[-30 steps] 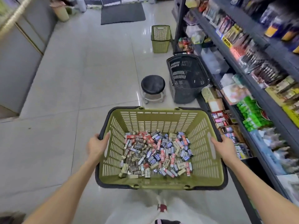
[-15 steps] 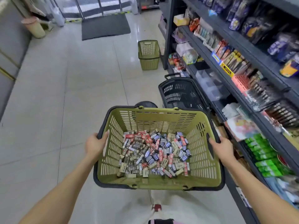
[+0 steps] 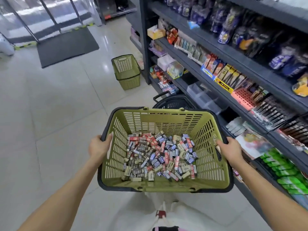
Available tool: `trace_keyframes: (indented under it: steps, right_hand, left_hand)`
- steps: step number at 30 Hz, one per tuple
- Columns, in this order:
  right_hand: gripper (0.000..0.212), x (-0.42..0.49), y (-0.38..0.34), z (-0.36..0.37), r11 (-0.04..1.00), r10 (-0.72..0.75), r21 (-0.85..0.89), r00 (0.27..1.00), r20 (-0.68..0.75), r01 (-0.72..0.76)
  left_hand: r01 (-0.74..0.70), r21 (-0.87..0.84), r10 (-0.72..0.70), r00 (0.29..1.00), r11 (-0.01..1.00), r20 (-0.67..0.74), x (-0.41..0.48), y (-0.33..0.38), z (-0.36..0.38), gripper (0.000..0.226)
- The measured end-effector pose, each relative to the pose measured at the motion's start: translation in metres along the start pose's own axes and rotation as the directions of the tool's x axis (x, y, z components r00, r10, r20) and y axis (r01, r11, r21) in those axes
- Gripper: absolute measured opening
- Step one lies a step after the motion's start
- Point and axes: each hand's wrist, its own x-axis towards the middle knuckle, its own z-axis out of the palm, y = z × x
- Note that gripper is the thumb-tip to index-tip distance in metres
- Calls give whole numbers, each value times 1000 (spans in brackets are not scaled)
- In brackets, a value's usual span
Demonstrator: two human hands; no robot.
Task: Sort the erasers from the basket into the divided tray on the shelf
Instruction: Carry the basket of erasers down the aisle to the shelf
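Observation:
I carry an olive green basket with a black rim in front of me. Its floor is covered with several small erasers in red, blue, black and beige sleeves. My left hand grips the basket's left rim, thumb over the edge. On the opposite side my right hand grips the right rim. A clear divided tray sits on a lower shelf level ahead to the right.
Dark shelving packed with stationery runs along the right. A black basket stands on the floor just beyond mine. Another green basket stands farther along, by the shelf end. A dark doormat lies at the back left on the tiled floor.
I have walked forward along the aisle with the basket; the black basket is now mostly hidden behind mine and the stool is out of sight. Both hands keep their grip.

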Motion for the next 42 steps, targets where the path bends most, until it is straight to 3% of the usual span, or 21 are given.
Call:
trace_keyframes:
  steps: [3, 7, 16, 27, 36, 42]
  right_hand:
    - [37, 5, -10, 15, 997, 49, 63, 994, -94, -44]
    - [20, 9, -14, 31, 975, 209, 112, 963, -168, -192]
    - [27, 45, -5, 37, 910, 408, 192, 872, -270, -367]
    - [21, 90, 23, 36, 793, 606, 264, 754, -253, -549]
    - [22, 127, 34, 65, 724, 690, 217, 687, -229, -655]
    - [16, 155, 34, 110, 647, 762, 327, 590, -266, -689]
  left_hand:
    - [-78, 36, 75, 994, 996, 85, 55, 31, 5, 34]
    - [-204, 97, 183, 964, 974, 194, 119, 79, 18, 36]
    - [-421, 224, 339, 883, 879, 326, 192, 173, 93, 41]
    - [-496, 299, 327, 820, 815, 469, 204, 245, 183, 48]
    - [-554, 389, 298, 781, 736, 548, 263, 273, 250, 47]
    - [-652, 416, 295, 701, 634, 649, 315, 284, 311, 42]
